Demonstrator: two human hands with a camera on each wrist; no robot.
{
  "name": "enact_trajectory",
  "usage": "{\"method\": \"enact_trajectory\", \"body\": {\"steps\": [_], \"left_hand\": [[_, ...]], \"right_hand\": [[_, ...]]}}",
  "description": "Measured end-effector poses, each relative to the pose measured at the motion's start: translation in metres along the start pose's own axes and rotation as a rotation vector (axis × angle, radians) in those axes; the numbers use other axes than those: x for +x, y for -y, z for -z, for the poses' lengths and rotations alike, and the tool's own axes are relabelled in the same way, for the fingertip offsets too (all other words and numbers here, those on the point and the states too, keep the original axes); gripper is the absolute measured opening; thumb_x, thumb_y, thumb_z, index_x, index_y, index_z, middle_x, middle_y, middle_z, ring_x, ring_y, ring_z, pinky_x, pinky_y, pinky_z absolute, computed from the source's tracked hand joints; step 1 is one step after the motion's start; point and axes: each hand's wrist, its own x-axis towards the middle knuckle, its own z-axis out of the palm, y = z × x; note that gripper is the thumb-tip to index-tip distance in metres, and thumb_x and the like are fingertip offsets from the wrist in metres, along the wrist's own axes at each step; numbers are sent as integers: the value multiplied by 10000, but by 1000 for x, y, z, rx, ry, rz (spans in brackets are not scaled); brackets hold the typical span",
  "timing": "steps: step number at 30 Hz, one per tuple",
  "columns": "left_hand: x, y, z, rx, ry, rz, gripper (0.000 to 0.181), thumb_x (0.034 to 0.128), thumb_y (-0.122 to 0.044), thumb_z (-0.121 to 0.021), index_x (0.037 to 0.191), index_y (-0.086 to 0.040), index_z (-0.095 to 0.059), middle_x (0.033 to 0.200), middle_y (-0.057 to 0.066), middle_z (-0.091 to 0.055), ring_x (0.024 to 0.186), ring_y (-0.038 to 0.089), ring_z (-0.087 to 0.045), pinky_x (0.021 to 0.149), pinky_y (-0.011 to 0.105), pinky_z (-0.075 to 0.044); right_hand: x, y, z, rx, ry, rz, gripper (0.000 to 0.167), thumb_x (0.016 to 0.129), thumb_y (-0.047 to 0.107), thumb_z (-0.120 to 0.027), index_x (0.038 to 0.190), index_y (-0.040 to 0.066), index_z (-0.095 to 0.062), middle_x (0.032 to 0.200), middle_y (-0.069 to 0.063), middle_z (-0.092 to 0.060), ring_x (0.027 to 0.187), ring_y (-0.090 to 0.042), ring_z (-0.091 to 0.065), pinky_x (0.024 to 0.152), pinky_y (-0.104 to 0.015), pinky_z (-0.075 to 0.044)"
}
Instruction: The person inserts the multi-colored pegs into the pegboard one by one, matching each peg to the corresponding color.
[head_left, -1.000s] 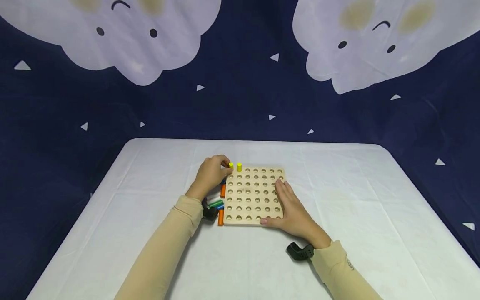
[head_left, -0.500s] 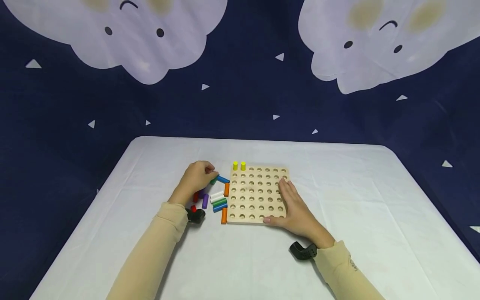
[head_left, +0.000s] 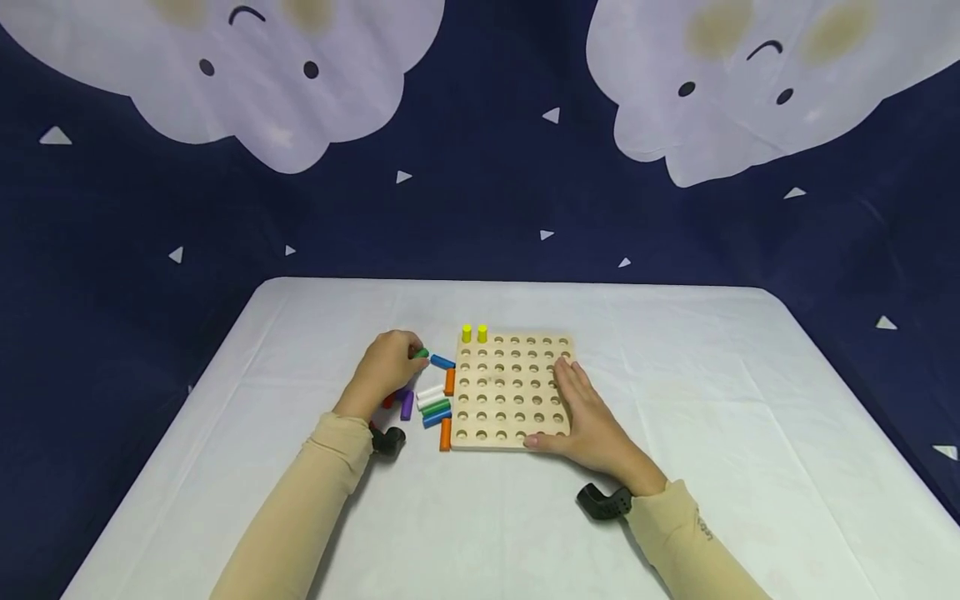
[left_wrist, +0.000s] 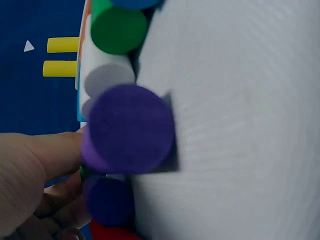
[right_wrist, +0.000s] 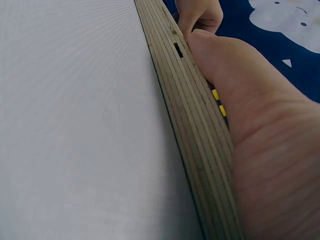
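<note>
Navy cloud-print backdrop behind a white-covered tabletop. Wooden pegboard taken as clock centre, twelve toward the backdrop: two yellow pegs stand in its eleven-o'clock corner; loose coloured pegs lie at nine. At ten, the left hand appears to me to pinch a green peg; at four, the right hand, fingers extended, rests against the pegboard. Probable step: picking a peg; next, I judge, calls for lifting it clear, upright over a hole.

The flat wooden pegboard touches the right hand, two yellow pegs standing upright at its opposite corner, while the left hand pinches a green peg.
</note>
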Motion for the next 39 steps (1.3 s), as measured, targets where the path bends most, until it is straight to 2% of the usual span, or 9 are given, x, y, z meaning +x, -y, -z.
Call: {"method": "enact_trajectory", "body": {"steps": [9, 17, 25, 29, 33, 39], "left_hand": [[0, 0, -2, 7, -73, -42, 155, 946, -148, -671, 1036, -24, -690, 969, 134, -694, 889, 264, -625, 840, 432, -516], [-1, -7, -2, -43, -148, -8, 180, 965, -166, -650, 1065, -17, -635, 986, 146, -680, 863, 257, -619, 799, 404, -514], [-1, -16, -1, -136, -150, -16, 203, 946, -197, -684, 1059, -38, -633, 950, 99, -691, 852, 223, -633, 794, 375, -522], [-1, -22, -2, -215, -142, -34, 208, 928, -205, -710, 1040, -50, -628, 970, 91, -699, 886, 220, -657, 815, 363, -539], [-1, -29, -5, -272, -126, -62, 195, 915, -197, -726, 1021, -64, -630, 965, 80, -704, 877, 205, -671, 783, 338, -554], [2, -42, -12, -278, -141, -93, 198, 886, -204, -760, 977, -80, -636, 905, 60, -712, 788, 178, -658, 690, 292, -534]], "right_hand": [[-1, 0, 0, -1, 0, -6, 1338, 648, 772, -732, 1601, 124, -53, 1683, -34, -35, 1555, -304, 26, 1219, -581, -95], [0, -1, 0, -8, 0, -3, 1332, 654, 770, -730, 1601, 122, -53, 1683, -36, -36, 1555, -300, 27, 1221, -574, -97], [0, 0, 0, -5, 2, -6, 1333, 655, 764, -736, 1600, 118, -55, 1683, -40, -35, 1555, -297, 31, 1222, -574, -94], [0, 0, 0, -3, 1, -3, 1330, 658, 759, -739, 1600, 116, -55, 1683, -44, -35, 1555, -304, 29, 1221, -576, -95], [0, 0, 0, -8, 2, 1, 1325, 664, 756, -738, 1599, 111, -56, 1682, -51, -35, 1554, -308, 27, 1222, -575, -95], [0, 0, 0, -17, 4, 6, 1322, 671, 751, -737, 1598, 99, -55, 1682, -59, -31, 1554, -313, 27, 1224, -570, -93]]}}
